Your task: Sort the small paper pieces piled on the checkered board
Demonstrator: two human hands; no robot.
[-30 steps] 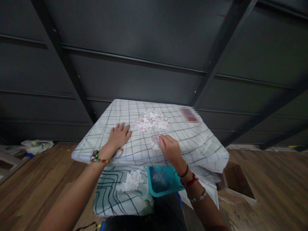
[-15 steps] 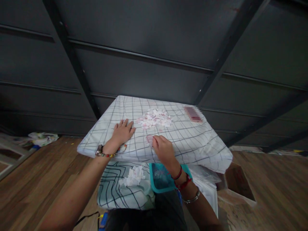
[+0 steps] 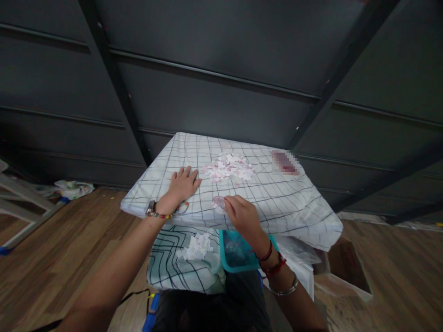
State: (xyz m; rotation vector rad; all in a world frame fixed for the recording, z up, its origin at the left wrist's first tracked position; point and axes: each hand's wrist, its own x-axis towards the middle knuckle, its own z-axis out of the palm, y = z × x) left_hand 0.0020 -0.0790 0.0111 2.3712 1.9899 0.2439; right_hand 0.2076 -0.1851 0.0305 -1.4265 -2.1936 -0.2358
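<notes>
My left hand [image 3: 183, 183] lies flat on the white checked cloth [image 3: 162, 170], fingers stretched out and holding nothing. To the right of its fingertips is a loose pile of small white and pinkish paper scraps [image 3: 230, 168]. Nearer to me, my right hand [image 3: 242, 213] is closed in a pinch on a small see-through pinkish piece [image 3: 218, 202] with a rounded edge. That piece is low over the cloth or touching it; its exact kind is unclear, and my fingers cover part of it.
Below the table's front edge, a teal plastic basket [image 3: 222, 258] sits by my lap, partly behind my right arm. Left of it, white scraps [image 3: 197, 248] rest on a green patterned cloth [image 3: 162, 272]. An open cardboard box [image 3: 349, 267] stands on the floor at right. A dark panelled wall [image 3: 214, 101] rises behind the table.
The view has shifted slightly, so everything sits a little further right. My right hand has turned a little, and more of the see-through piece shows. My left hand stays flat on the cloth.
</notes>
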